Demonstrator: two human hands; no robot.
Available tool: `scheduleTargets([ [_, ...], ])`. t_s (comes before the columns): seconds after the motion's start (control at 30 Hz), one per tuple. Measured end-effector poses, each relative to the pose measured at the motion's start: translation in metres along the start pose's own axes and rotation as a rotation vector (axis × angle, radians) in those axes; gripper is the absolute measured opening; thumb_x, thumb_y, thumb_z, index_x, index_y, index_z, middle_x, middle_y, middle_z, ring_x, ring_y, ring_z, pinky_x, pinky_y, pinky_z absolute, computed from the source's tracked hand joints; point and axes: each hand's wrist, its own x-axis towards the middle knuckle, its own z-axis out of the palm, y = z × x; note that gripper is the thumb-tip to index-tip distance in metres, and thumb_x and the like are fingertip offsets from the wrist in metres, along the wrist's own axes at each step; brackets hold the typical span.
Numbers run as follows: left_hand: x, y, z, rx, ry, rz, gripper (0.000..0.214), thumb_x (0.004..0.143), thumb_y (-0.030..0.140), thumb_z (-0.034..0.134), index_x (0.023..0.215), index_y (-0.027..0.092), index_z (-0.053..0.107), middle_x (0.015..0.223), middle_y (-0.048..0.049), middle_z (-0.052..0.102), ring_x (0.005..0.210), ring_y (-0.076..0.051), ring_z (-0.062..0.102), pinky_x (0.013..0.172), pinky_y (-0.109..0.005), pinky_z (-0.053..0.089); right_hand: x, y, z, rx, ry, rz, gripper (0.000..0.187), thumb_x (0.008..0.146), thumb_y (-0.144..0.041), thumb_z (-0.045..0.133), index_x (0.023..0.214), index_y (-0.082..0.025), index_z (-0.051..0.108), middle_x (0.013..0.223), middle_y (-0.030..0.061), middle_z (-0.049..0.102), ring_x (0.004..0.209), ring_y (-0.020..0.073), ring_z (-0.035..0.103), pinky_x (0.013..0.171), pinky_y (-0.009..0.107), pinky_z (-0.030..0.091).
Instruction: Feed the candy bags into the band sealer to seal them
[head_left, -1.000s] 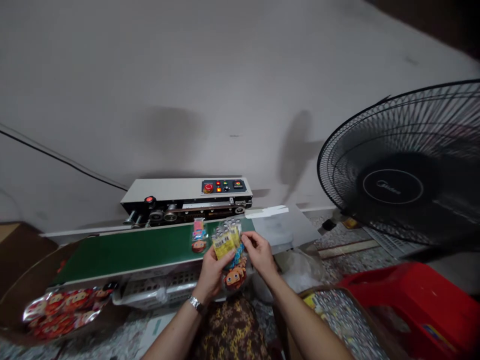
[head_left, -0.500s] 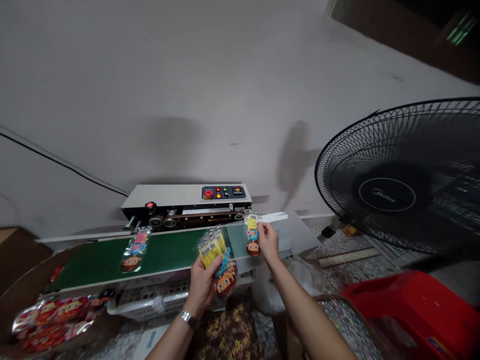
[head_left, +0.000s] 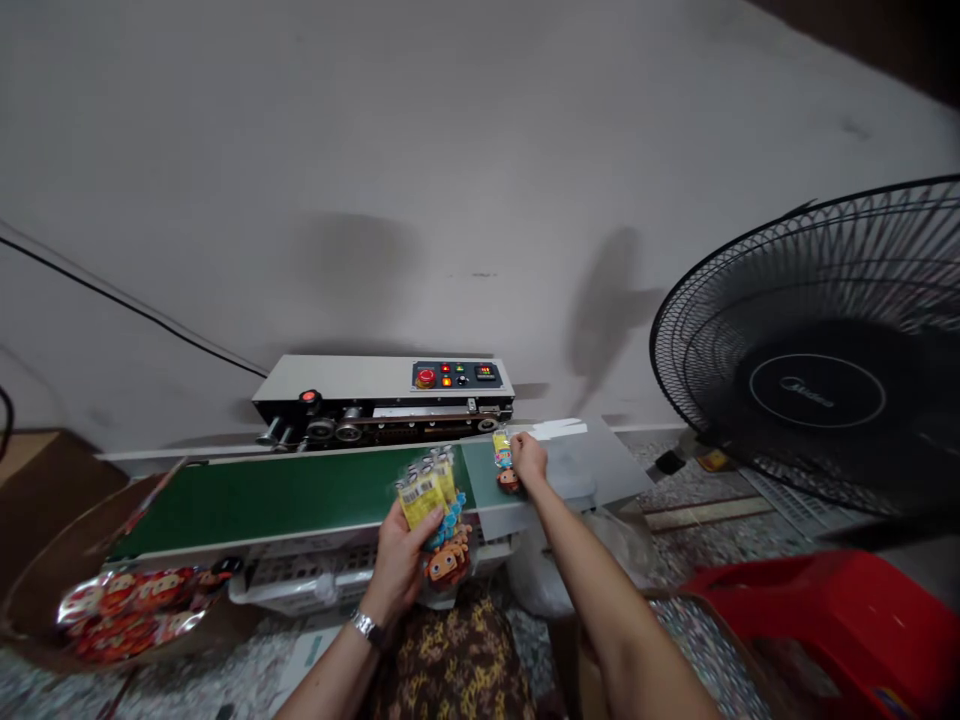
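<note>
My left hand (head_left: 401,555) is closed around a fanned stack of clear plastic packets (head_left: 448,560), each with a yellow barcode label and a brown-haired cartoon figure. The stack is held in front of the green conveyor belt (head_left: 300,495). My right hand (head_left: 529,458) pinches the right edge of a single packet (head_left: 508,480) of the same kind. That packet lies over the grey sheet at the belt's right end, its top near the right end of the band sealing machine (head_left: 382,375). The fingertips of my right hand are partly hidden.
A cardboard box (head_left: 30,620) with several red cartoon packets (head_left: 139,605) stands at the belt's left end. A white basket (head_left: 300,590) is under the belt. White paper strips (head_left: 559,429) lie right of the machine. A black fan (head_left: 810,390) and red stool (head_left: 832,620) stand on the right.
My right hand has pushed the single packet forward toward the machine. The packet at the belt's left part has left the belt surface, at its left end. My left hand still holds the stack.
</note>
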Motion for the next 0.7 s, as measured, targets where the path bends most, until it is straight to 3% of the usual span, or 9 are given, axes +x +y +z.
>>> scheduleTargets([
  [0.1, 0.001, 0.0, 0.003, -0.012, -0.024, 0.004, 0.043, 0.062, 0.02, 0.074, 0.101, 0.014, 0.058, 0.097, -0.01, 0.068, 0.078, -0.018, 0.065, 0.073, -0.03, 0.05, -0.01, -0.014, -0.003, 0.025, 0.007, -0.066, 0.026, 0.079, -0.029, 0.05, 0.1, -0.022, 0.064, 0.091, 0.0072, 0.063, 0.079, 0.0164, 0.056, 0.065, 0.024, 0.037],
  [0.17, 0.002, 0.0, 0.005, -0.027, -0.035, 0.0, 0.043, 0.061, 0.02, 0.075, 0.1, 0.014, 0.058, 0.097, -0.0102, 0.068, 0.078, -0.018, 0.065, 0.073, -0.03, 0.05, -0.025, -0.022, -0.009, 0.183, 0.007, -0.189, 0.032, 0.078, -0.031, 0.052, 0.109, -0.022, 0.059, 0.101, 0.008, 0.06, 0.084, 0.0167, 0.056, 0.069, 0.024, 0.04],
  [0.23, 0.003, -0.001, 0.007, -0.047, -0.042, -0.005, 0.042, 0.061, 0.021, 0.075, 0.1, 0.014, 0.059, 0.097, -0.0098, 0.068, 0.078, -0.018, 0.064, 0.074, -0.03, 0.049, -0.046, -0.029, -0.017, 0.472, -0.113, -0.308, 0.033, 0.082, -0.036, 0.047, 0.109, -0.02, 0.057, 0.098, 0.0072, 0.061, 0.08, 0.0155, 0.057, 0.068, 0.024, 0.043],
  [0.33, 0.005, -0.005, 0.011, -0.067, -0.042, -0.01, 0.039, 0.062, 0.021, 0.074, 0.098, 0.015, 0.059, 0.095, -0.0081, 0.069, 0.076, -0.017, 0.064, 0.075, -0.03, 0.049, -0.082, -0.038, -0.027, 0.797, -0.308, -0.37, 0.035, 0.083, -0.044, 0.045, 0.1, -0.017, 0.059, 0.084, 0.0039, 0.064, 0.072, 0.0143, 0.058, 0.062, 0.023, 0.045],
  [0.5, 0.005, -0.016, 0.016, -0.095, -0.065, 0.0, 0.04, 0.064, 0.02, 0.073, 0.101, 0.015, 0.058, 0.098, -0.0094, 0.068, 0.08, -0.018, 0.064, 0.078, -0.033, 0.049, -0.114, -0.047, -0.036, 0.826, -0.124, -0.348, 0.031, 0.081, -0.042, 0.049, 0.086, -0.015, 0.064, 0.079, 0.0034, 0.065, 0.072, 0.0142, 0.057, 0.065, 0.023, 0.045],
  [0.7, 0.005, -0.02, 0.014, -0.044, -0.054, -0.016, 0.04, 0.065, 0.022, 0.072, 0.102, 0.015, 0.058, 0.098, -0.01, 0.068, 0.079, -0.019, 0.065, 0.076, -0.032, 0.049, -0.083, -0.027, -0.028, 0.938, 0.047, -0.183, 0.035, 0.078, -0.046, 0.05, 0.087, -0.014, 0.061, 0.076, 0.004, 0.064, 0.07, 0.0147, 0.057, 0.064, 0.024, 0.046],
])
